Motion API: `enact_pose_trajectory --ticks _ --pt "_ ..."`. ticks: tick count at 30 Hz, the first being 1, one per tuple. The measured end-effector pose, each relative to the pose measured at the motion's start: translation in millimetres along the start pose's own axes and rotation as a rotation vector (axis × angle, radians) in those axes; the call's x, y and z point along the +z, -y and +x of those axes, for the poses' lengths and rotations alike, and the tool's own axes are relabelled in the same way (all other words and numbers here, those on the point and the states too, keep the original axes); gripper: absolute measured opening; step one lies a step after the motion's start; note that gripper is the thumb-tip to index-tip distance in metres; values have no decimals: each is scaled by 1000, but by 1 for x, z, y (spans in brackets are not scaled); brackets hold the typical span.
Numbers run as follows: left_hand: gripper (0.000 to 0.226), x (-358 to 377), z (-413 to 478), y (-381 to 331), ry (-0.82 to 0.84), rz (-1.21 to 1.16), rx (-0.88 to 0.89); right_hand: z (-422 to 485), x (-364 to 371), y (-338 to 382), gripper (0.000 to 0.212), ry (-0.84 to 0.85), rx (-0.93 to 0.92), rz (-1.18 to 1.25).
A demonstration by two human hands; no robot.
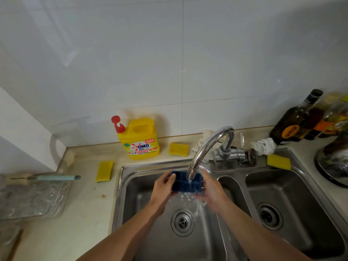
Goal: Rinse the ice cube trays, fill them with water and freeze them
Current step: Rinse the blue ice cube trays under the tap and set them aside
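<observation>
A dark blue ice cube tray (183,183) is held over the left basin of the steel sink (143,210), right under the spout of the chrome faucet (205,147). Water runs from the spout onto the tray and splashes down toward the drain (182,222). My left hand (162,191) grips the tray's left end, thumb on top. My right hand (211,193) grips its right end. The tray tilts slightly toward me.
A yellow OMO detergent jug (140,140) stands behind the sink. Three yellow sponges (104,171) (178,149) (278,162) lie around the rim. Dark bottles (295,121) and a pot lid (335,162) crowd the right counter. Clear plastic wrap (32,196) and a teal-handled tool (56,178) lie left.
</observation>
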State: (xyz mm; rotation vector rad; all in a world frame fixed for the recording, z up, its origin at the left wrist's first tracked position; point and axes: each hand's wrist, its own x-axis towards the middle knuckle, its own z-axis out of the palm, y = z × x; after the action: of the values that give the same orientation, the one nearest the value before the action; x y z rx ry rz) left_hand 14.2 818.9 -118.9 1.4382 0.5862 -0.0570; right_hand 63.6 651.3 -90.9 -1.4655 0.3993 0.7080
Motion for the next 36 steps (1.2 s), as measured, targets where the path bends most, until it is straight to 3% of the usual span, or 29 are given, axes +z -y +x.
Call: enact_pose_trajectory --ticks 5,9,14,18,23,27,31,36 --pt "29 8 2 3 9 -40 -155 -2 -7 5 45 -58 -72 -99" --pt "45 22 -1 2 76 -30 -235 -1 -21 1 41 -141 4 -118" --pt "57 16 2 1 31 -107 -292 -3 -6 -2 38 -77 -65 -196" --pt "70 7 5 6 108 -152 -345 -8 -7 3 40 -115 -101 -197" --pt "66 25 8 8 85 -251 -428 -15 -10 9 40 -94 -211 -241" --pt "60 30 9 7 55 -243 -368 -14 -23 6 43 -128 -108 -110" --pt "40 22 3 -1 -59 -99 -229 -9 -23 -8 48 -31 32 5" --pt "33 -2 -3 -6 -149 -55 -120 -4 3 -11 39 35 21 68"
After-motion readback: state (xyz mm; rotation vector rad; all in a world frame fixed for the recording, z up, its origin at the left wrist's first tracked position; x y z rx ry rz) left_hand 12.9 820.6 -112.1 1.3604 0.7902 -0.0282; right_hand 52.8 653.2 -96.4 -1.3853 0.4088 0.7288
